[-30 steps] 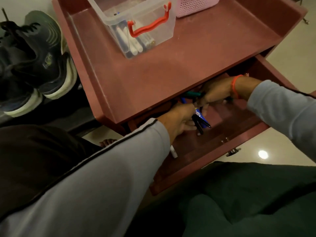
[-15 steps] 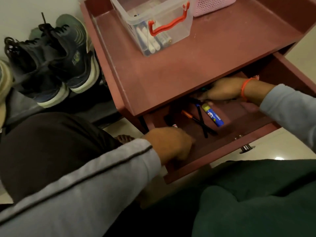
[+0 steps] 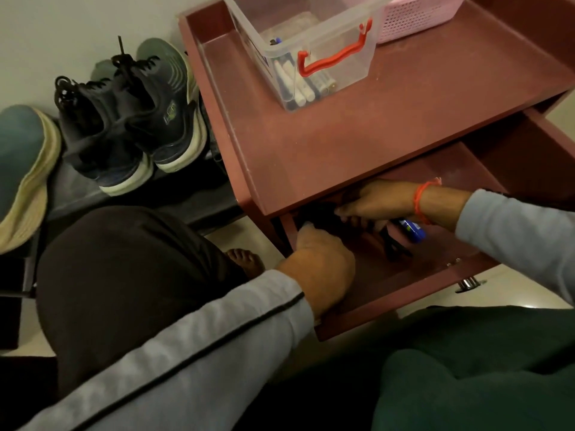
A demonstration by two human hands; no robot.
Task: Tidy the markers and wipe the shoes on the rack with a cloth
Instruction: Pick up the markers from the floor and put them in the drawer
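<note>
Both my hands are inside the open drawer [image 3: 389, 303] of the red-brown table. My left hand [image 3: 320, 265] reaches into the dark back-left corner, and its fingertips are lost in shadow. My right hand [image 3: 376, 202], with an orange band on the wrist, comes in from the right under the tabletop. Its thumb and fingers curl round dark markers [image 3: 329, 217]. A blue marker [image 3: 410, 230] and dark pens [image 3: 395, 247] lie on the drawer floor by my right wrist. A clear box [image 3: 348, 23] with a red handle stands on the tabletop and holds several markers [image 3: 298, 87].
A pink basket [image 3: 413, 17] sits behind the clear box. To the left of the table, a pair of dark sneakers [image 3: 130, 126] and a blue shoe [image 3: 21, 172] stand on a low rack. The drawer knob [image 3: 466, 283] sticks out towards my knees.
My left hand moved from the drawer's front edge into its back-left corner. My right hand reached further left. The view shifted, so more of the shoes shows.
</note>
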